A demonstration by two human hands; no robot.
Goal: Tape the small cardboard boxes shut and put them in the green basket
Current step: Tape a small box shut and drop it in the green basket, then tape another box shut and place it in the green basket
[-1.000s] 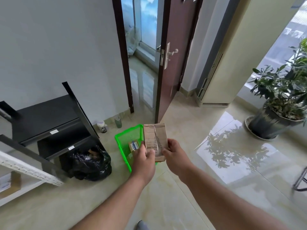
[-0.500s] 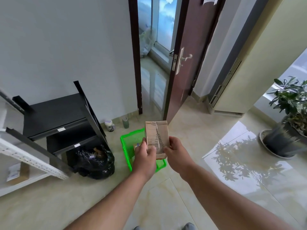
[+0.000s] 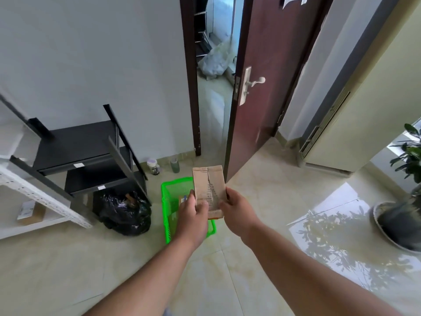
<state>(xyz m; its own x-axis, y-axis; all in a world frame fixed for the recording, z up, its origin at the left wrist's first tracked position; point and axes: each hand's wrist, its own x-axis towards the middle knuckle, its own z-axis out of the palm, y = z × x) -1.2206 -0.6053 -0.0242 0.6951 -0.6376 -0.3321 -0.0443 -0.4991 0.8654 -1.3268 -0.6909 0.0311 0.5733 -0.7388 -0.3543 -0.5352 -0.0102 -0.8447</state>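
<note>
Hands first: we are gripping the small cardboard box [image 3: 209, 190] from both sides, left hand [image 3: 193, 212] curling round its left edge, right hand [image 3: 235, 209] pinching its right edge. We are holding its long axis pointing away from us. Directly below and slightly left, the green basket [image 3: 169, 202] is sitting on the floor, nearer our left hand, already holding what seems to be another box, though we cannot tell for sure.

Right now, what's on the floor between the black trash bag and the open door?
In the head view, the green basket sits there, between the black trash bag and the door.
</note>
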